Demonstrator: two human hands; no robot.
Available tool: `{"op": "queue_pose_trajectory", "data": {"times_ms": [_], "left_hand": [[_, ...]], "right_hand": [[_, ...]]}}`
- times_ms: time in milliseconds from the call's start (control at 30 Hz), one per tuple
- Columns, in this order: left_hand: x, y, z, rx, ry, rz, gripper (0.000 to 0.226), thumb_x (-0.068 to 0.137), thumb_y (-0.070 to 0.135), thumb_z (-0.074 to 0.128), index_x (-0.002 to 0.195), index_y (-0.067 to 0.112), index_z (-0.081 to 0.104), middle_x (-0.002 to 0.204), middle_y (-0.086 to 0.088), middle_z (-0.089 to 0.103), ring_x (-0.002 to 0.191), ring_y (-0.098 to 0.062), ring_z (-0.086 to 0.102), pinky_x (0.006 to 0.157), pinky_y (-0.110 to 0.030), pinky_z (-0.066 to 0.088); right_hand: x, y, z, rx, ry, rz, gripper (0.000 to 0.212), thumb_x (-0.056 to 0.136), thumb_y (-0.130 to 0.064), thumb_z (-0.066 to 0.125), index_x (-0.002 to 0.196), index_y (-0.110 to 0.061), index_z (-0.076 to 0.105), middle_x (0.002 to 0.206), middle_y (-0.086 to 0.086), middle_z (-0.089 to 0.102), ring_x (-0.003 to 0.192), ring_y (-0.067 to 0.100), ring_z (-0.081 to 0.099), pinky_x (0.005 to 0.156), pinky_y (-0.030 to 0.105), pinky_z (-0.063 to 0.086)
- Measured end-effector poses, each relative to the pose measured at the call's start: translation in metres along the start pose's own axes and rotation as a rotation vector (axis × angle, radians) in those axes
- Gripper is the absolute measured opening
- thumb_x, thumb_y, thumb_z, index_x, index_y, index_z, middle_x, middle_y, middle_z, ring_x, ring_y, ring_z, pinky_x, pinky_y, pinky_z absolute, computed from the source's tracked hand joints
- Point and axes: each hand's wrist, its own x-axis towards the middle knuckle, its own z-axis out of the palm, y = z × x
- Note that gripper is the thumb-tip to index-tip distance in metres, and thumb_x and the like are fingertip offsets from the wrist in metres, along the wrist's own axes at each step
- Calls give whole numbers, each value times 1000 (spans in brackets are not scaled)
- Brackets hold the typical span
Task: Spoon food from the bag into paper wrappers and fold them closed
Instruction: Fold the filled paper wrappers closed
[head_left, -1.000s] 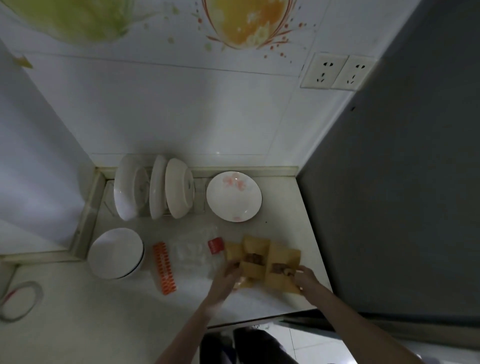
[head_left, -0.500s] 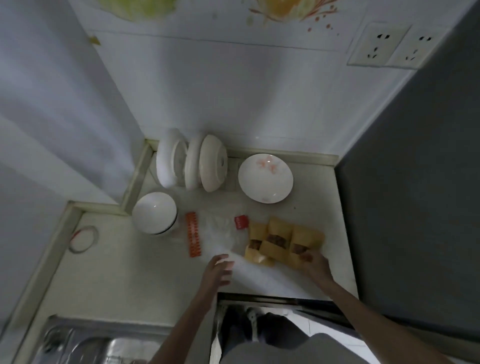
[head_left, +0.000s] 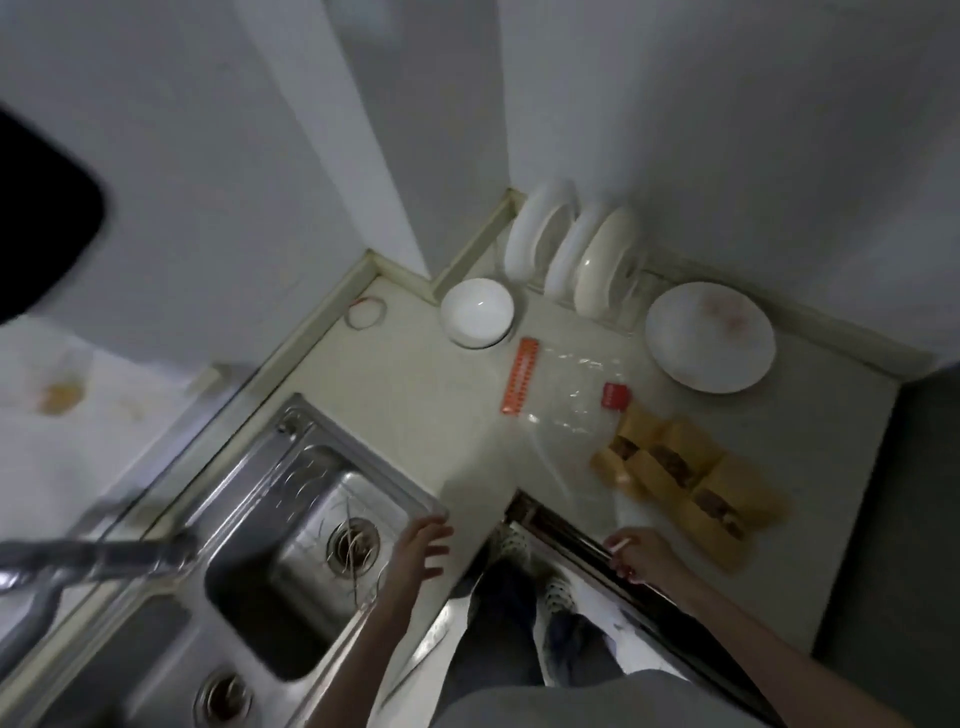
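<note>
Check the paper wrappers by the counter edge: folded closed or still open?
Still open. The paper wrappers lie in a row on the counter with dark filling showing in their middles.

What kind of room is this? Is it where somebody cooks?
Most likely a small home kitchen. A metal sink with a tap is set into the counter, white plates stand in a drying rack in the corner, and a white bowl sits close by.

Both hands drawn back off the paper wrappers (head_left: 691, 478), left hand (head_left: 421, 548) spread beside sink (head_left: 291, 525)
</note>
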Motion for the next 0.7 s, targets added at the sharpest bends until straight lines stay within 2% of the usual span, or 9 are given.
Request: {"op": "queue_pose_trajectory", "data": {"times_ms": [100,200,400,533,633,700], "left_hand": [[-23,-40,-24,-84,100,-23,17,98,20,48,106,17,62,103,-5,72,87,-24,64,74,-36,48],[-53,-81,-45,-148,165,-20,22,100,27,45,110,19,63,103,-1,73,93,-26,66,77,-36,50],[-111,-153,-78,-346,353,-63,24,102,22,40,108,16,62,102,-2,73,92,-25,66,76,-35,49],[-156,-207,-96,-467,465,-94,20,101,19,42,106,16,61,102,-5,73,89,-24,64,73,-34,48],[-198,-257,-108,-559,550,-112,19,101,19,43,103,18,62,102,-6,72,85,-22,64,71,-34,47],[-232,-296,-114,-619,595,-140,19,101,20,44,104,17,62,101,-5,72,84,-22,64,70,-34,47]], "right_hand": [[-7,-21,18,-77,-34,-106,26,83,11,47,79,-4,68,59,14,60,51,23,53,51,26,42],[-17,-45,41,-200,-102,-205,30,80,14,42,86,1,68,64,14,62,52,20,54,46,22,42],[-50,-86,111,-431,-228,-353,29,84,14,41,89,-3,65,66,14,60,51,15,51,38,13,39],[-84,-86,164,-547,-327,-450,27,82,10,46,85,-8,66,67,11,62,56,15,55,50,20,44],[-119,-73,214,-615,-390,-484,29,83,11,42,83,-6,65,63,11,61,52,17,51,48,22,37],[-144,-58,248,-654,-423,-494,29,83,13,39,82,-3,64,62,13,60,45,15,49,41,18,33]]}}
